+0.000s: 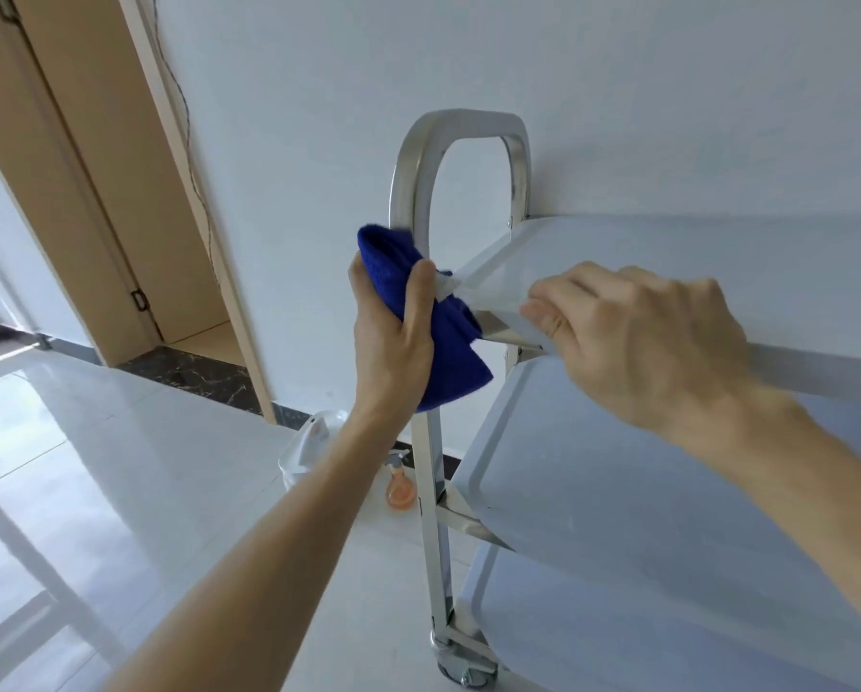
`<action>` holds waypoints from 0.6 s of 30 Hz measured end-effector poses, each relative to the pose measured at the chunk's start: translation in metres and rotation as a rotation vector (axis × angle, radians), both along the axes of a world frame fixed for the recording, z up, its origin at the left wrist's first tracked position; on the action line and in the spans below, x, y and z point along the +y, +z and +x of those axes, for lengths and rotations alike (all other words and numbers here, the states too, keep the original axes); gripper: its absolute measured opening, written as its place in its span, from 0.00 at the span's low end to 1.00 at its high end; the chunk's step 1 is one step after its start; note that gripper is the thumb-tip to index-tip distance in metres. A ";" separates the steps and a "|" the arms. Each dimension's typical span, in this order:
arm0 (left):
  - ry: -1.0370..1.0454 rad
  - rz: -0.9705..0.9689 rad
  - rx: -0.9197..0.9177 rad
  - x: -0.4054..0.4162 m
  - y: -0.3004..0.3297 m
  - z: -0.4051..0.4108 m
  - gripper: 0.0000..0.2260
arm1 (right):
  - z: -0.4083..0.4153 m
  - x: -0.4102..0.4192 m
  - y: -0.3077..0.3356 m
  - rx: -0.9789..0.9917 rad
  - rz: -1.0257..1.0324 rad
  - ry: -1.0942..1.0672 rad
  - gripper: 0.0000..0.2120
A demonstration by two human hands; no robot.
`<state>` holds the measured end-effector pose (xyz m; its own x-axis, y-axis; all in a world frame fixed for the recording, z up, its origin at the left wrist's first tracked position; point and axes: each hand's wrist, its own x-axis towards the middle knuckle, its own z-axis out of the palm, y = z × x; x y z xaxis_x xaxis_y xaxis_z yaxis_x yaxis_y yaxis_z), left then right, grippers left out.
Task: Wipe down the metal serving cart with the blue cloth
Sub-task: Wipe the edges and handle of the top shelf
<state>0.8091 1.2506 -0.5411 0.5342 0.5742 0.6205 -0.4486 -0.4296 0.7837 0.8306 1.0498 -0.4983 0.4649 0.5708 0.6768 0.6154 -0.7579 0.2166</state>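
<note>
The metal serving cart (618, 491) fills the right half of the view, with three shelves and an arched handle frame (468, 122) at its left end. My left hand (393, 332) grips the blue cloth (448, 352), which is wrapped round the near upright of the frame at the corner of the top shelf. My right hand (638, 337) holds the front edge of the top shelf, fingers curled over its rim close to that corner. Part of the upright is hidden behind the cloth.
A spray bottle with orange liquid (400, 484) and a white plastic bag (308, 452) sit on the glossy floor by the cart's left end. A caster wheel (456, 664) shows at the bottom. A wooden door frame (194, 217) stands to the left against the white wall.
</note>
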 end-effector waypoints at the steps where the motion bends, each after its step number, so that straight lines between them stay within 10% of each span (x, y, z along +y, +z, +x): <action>1: 0.021 -0.007 -0.008 -0.001 -0.007 0.001 0.18 | 0.002 0.000 -0.004 -0.053 -0.007 -0.009 0.24; 12: 0.132 -0.198 0.265 -0.012 -0.160 0.002 0.20 | 0.016 0.003 -0.019 -0.255 -0.005 0.026 0.21; 18: 0.186 -0.158 0.137 -0.012 -0.116 0.010 0.20 | 0.019 0.000 -0.024 -0.305 0.014 0.044 0.22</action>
<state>0.8195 1.2389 -0.6570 0.4834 0.7540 0.4447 -0.2592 -0.3620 0.8954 0.8500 1.0500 -0.5219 0.2141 0.5756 0.7892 0.5556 -0.7363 0.3862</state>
